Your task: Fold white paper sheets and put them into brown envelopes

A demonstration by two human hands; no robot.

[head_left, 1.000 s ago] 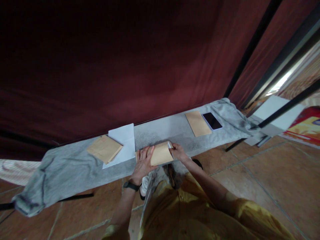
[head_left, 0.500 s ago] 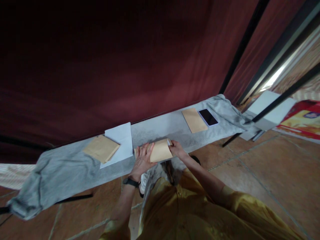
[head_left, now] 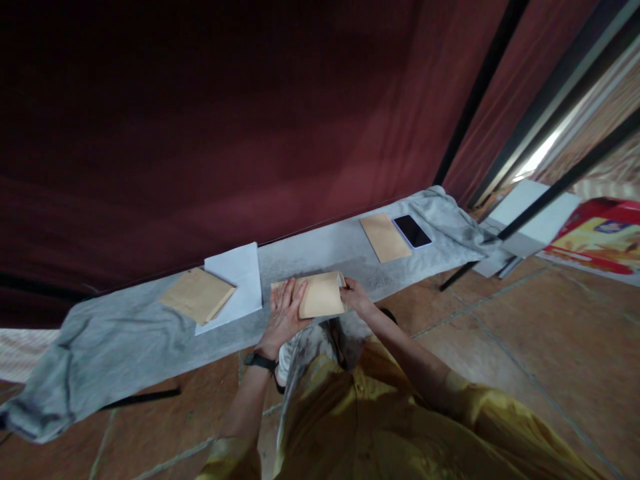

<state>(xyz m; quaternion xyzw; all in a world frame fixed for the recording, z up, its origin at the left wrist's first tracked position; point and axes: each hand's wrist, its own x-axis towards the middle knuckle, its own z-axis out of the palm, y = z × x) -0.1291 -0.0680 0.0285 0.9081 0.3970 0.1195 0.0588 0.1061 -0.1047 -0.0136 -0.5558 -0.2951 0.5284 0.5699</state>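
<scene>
A tan paper envelope (head_left: pixel 324 295) lies before me on the cloth-covered bench, its open end to the right. My left hand (head_left: pixel 286 313) presses flat on its left part, fingers stretched and apart, a dark band round the wrist. At the open end, my right hand (head_left: pixel 354 295) grips the envelope with closed fingers, their tips hidden in the mouth. A bit of white shows at that opening; what it is I cannot tell. To the left, several tan envelopes (head_left: pixel 197 293) overlap white paper sheets (head_left: pixel 240 273).
A flat tan envelope (head_left: pixel 386 238) and a phone (head_left: pixel 413 231) lie at the bench's right part. Grey cloth (head_left: pixel 135 333) covers the bench. A dark red curtain (head_left: pixel 240 147) hangs behind it. Dark metal poles (head_left: pixel 480 93) and a red box (head_left: pixel 595 233) are at right.
The envelope's right part has come down flatter under my hands. My right hand stays at its mouth and my left hand on top. The whole view has shifted slightly.
</scene>
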